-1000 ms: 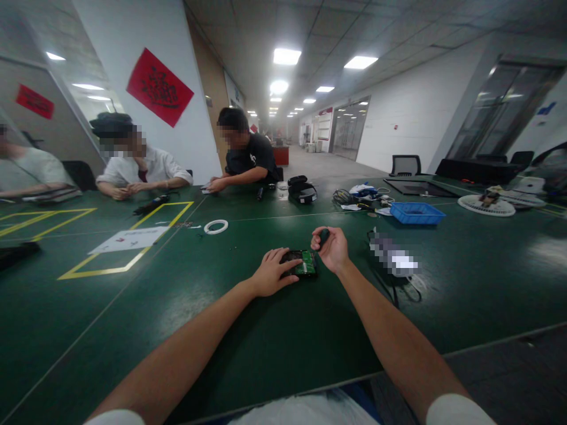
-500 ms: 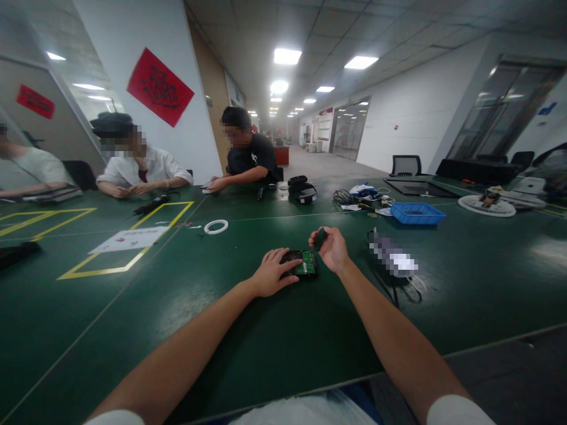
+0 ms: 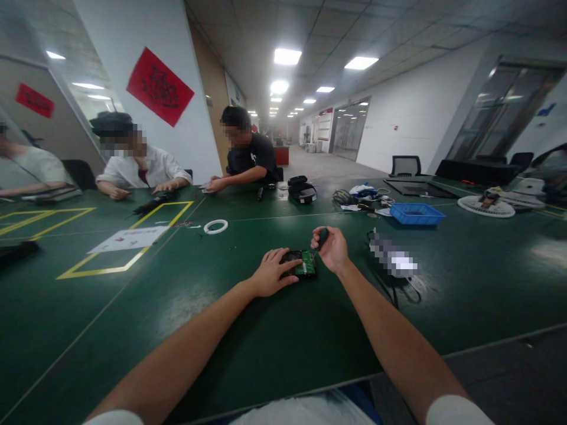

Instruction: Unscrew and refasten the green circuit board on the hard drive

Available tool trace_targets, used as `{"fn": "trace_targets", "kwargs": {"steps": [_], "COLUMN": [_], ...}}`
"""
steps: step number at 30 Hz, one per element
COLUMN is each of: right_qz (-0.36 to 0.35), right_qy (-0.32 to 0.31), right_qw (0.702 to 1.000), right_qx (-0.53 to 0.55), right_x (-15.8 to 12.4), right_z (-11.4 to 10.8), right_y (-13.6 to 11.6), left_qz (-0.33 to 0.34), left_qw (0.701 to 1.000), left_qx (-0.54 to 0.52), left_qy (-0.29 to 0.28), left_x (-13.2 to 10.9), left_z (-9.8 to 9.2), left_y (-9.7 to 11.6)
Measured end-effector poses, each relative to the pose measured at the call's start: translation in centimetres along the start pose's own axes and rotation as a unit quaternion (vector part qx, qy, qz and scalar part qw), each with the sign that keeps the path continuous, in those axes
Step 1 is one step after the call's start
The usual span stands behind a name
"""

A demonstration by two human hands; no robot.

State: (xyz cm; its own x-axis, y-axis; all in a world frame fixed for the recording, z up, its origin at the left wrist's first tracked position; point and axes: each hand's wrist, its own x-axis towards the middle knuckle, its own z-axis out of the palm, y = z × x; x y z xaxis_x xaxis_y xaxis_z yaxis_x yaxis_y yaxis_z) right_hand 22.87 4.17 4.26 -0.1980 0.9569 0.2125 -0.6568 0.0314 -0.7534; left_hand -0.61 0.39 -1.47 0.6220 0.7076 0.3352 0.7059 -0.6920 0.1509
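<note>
A hard drive [image 3: 308, 263] with a green circuit board facing up lies on the green table. Across its left part rests my left hand [image 3: 271, 273], fingers stretched out and spread, one fingertip on the board and the thumb along the near side. My right hand [image 3: 333, 250] is closed around the dark, rounded handle of a screwdriver [image 3: 323, 237], just beyond the drive's right end. The screwdriver's thin shaft points down toward the drive's far right corner; whether its tip touches a screw is too small to tell.
Right of my hand lies a blurred-out device [image 3: 394, 257] with dark cables. Behind it stand a blue tray [image 3: 417, 214] and a cable pile [image 3: 361, 195]. A white ring [image 3: 215, 226] and a paper sheet [image 3: 128, 239] lie left. Several people sit across the table.
The screwdriver handle has shifted and tilted slightly in my right hand, and those fingers have moved a little. My left hand and the hard drive stay where they were.
</note>
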Motion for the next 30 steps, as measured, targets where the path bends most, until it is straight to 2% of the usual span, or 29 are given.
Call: {"fn": "trace_targets", "kwargs": {"steps": [8,13,20,30], "right_qz": [-0.015,0.001,-0.017,-0.015], "right_qy": [0.032,0.001,-0.040,0.009], "right_qw": [0.999,1.000,0.999,1.000], "right_qx": [0.004,-0.019,-0.023,-0.007], "right_x": [0.04,-0.19,-0.21,0.03], "right_z": [0.10,0.04,0.27,0.23], "right_y": [0.24,-0.10,-0.22,-0.03], "left_qz": [0.003,0.003,0.003,-0.001], "left_qw": [1.000,1.000,1.000,1.000], "left_qx": [0.001,0.001,0.003,0.002], "left_qy": [0.001,0.001,0.003,0.002], "left_x": [-0.03,-0.09,-0.11,-0.07], "left_z": [-0.07,0.01,0.06,-0.08], "left_y": [0.12,-0.02,-0.11,0.06]}}
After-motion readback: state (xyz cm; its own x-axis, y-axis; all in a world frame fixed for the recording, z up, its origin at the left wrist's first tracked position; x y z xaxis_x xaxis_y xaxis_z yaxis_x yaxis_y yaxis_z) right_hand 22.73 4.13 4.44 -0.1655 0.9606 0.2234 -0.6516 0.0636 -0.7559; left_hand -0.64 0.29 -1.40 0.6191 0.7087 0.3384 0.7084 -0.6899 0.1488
